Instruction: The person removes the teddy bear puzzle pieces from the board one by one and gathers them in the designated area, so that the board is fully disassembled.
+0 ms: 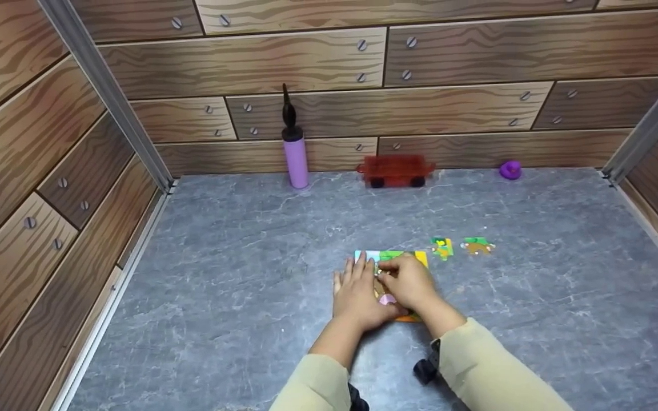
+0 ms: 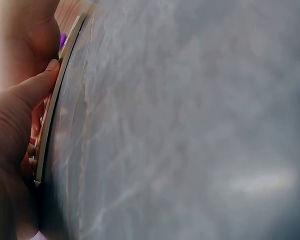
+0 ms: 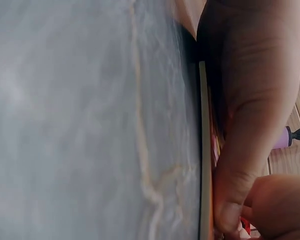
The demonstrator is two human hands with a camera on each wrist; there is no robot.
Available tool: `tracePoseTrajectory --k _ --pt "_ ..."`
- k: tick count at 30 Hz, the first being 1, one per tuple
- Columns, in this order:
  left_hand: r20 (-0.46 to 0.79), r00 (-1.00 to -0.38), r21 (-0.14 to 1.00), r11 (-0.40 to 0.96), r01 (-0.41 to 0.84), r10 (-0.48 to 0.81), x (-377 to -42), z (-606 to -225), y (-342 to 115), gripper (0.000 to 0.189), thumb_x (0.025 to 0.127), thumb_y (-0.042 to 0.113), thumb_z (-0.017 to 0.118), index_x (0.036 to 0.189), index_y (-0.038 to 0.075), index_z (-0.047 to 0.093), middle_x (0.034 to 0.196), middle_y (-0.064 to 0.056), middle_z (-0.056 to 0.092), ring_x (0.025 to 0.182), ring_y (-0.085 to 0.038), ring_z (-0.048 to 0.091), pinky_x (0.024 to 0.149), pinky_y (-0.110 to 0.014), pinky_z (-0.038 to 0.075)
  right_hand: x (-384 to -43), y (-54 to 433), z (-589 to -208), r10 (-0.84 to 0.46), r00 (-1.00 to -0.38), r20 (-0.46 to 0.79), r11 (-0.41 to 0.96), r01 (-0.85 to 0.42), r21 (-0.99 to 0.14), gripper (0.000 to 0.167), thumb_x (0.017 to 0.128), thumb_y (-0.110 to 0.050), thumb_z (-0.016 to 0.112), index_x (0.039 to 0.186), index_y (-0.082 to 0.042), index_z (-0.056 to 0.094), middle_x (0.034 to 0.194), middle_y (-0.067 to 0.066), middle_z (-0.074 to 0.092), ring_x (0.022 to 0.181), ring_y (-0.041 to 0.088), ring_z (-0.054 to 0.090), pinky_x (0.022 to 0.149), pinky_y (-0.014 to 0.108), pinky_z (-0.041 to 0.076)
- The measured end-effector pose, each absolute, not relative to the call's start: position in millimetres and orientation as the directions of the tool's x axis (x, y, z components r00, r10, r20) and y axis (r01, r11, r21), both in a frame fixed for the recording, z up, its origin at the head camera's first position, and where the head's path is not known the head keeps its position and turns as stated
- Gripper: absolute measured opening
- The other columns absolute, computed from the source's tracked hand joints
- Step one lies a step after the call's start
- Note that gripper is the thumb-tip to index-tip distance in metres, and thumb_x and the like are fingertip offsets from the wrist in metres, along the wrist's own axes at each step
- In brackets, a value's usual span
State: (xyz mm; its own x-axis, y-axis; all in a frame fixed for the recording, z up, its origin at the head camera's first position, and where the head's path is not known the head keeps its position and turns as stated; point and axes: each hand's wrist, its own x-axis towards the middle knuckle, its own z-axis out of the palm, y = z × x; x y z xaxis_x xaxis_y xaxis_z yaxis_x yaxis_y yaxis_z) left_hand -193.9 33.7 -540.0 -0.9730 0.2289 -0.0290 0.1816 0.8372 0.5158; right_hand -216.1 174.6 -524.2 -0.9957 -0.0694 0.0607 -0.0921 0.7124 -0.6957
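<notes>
Grey marbled tabletop [image 1: 237,274], with one bright picture-puzzle board [image 1: 389,255] at about its middle. Left hand [image 1: 354,297]: laid over the board's left part, palm down, fingers straight and pointing far, thumb stretched right by the near edge; grips nothing. Right hand [image 1: 413,279]: reaching in from the near right, fingers bent, tips down at the board; whether they pinch a piece, cannot tell. Off the board's far right corner: yellow-green piece [image 1: 442,248]; farther right, brown-green piece [image 1: 478,246].

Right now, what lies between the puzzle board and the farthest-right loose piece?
Another loose puzzle piece, on the grey tabletop; the head view shows it.
</notes>
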Motion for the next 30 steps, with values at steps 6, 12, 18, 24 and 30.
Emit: tracePoseTrajectory --k 6,12,18,24,30 --pt "-0.026 -0.974 0.529 0.830 0.178 0.225 -194.1 -541.5 30.8 0.120 0.073 0.070 0.082 0.165 0.009 0.037 0.176 -0.007 0.022 0.163 -0.033 0.013 0.129 -0.060 0.007 -216.5 170.3 -525.4 -0.040 -0.998 0.056 0.714 -0.068 -0.697 0.021 0.094 -0.009 0.078 0.114 -0.004 0.082 0.106 0.011 0.069 0.094 0.026 0.067 0.086 0.048 0.057" --pt "-0.032 -0.967 0.565 0.803 0.191 0.253 -194.3 -539.1 26.9 0.118 0.076 0.068 0.081 0.165 0.007 0.035 0.175 -0.009 0.023 0.163 -0.033 0.013 0.129 -0.062 0.007 -217.2 171.2 -525.5 -0.042 -0.998 0.056 0.708 -0.069 -0.703 0.020 0.092 -0.009 0.081 0.111 -0.006 0.083 0.105 0.010 0.073 0.095 0.027 0.069 0.086 0.048 0.057" --pt "-0.012 -0.954 0.621 0.750 0.228 0.301 -199.9 -532.4 12.1 0.103 0.087 0.056 0.080 0.164 0.004 0.037 0.173 -0.014 0.028 0.160 -0.035 0.023 0.129 -0.057 0.014 -218.6 173.2 -522.7 -0.017 -0.999 0.048 0.700 -0.046 -0.713 0.019 0.090 -0.008 0.082 0.108 -0.006 0.083 0.106 0.010 0.078 0.099 0.028 0.071 0.090 0.050 0.055" --pt "0.023 -0.977 0.594 0.784 0.182 0.210 -205.9 -537.3 3.6 0.112 0.079 0.066 0.084 0.162 0.004 0.041 0.171 -0.015 0.032 0.158 -0.037 0.026 0.129 -0.058 0.015 -219.7 171.6 -523.8 -0.001 -1.000 0.024 0.684 -0.018 -0.729 0.018 0.089 -0.009 0.083 0.107 -0.008 0.083 0.102 0.008 0.078 0.096 0.026 0.071 0.088 0.048 0.056" --pt "-0.011 -0.981 0.572 0.806 0.154 0.196 -208.4 -536.8 4.0 0.100 0.086 0.062 0.080 0.162 0.008 0.043 0.172 -0.013 0.031 0.160 -0.036 0.022 0.129 -0.059 0.011 -220.7 170.9 -523.5 0.006 -1.000 0.006 0.683 0.000 -0.730 0.018 0.089 -0.008 0.082 0.108 -0.007 0.083 0.103 0.008 0.078 0.097 0.026 0.070 0.089 0.049 0.055"
